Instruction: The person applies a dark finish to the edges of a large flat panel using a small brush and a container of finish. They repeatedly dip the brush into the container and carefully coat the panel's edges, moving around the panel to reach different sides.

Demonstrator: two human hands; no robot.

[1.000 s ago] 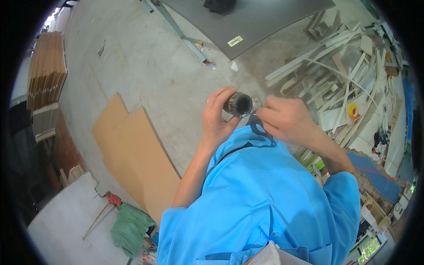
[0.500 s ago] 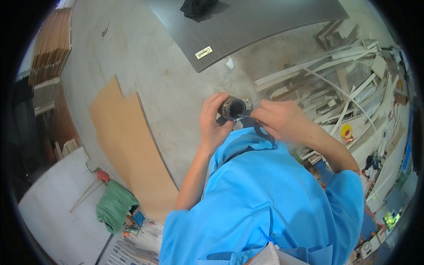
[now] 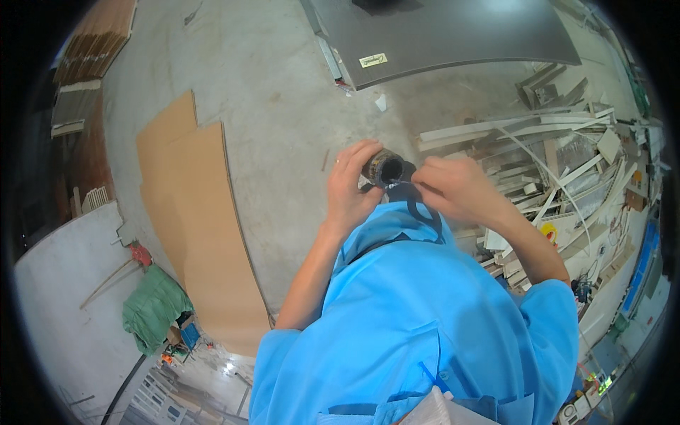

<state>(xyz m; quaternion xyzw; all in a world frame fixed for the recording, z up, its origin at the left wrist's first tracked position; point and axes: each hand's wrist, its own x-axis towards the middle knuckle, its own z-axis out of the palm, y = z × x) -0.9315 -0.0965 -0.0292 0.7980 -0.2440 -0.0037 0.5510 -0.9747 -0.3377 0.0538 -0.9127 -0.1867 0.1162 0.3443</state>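
My left hand (image 3: 349, 180) is closed around a dark, hollow cylinder (image 3: 374, 170), its round open end turned toward my right. Whether it is a can or a roll I cannot tell. Along the lower rim of that opening runs a thin shiny strand (image 3: 398, 185), which reaches to the fingertips of my right hand (image 3: 457, 188). Those fingers are pinched together just right of the cylinder. Both hands are held up in front of my blue shirt (image 3: 425, 283), and a black curved strap-like piece (image 3: 418, 205) lies just below them.
A dark tabletop-like panel (image 3: 453, 42) stands ahead. Offcuts and strips of board (image 3: 545, 156) are heaped to the right. Brown cardboard sheets (image 3: 191, 212) lie on the floor at left, near a green cloth-covered bundle (image 3: 156, 308) and a pale board (image 3: 67, 269).
The view has turned, so the panel appears farther right and the cardboard farther left. My left hand still grips the cylinder, and my right fingers stay pinched close to its rim.
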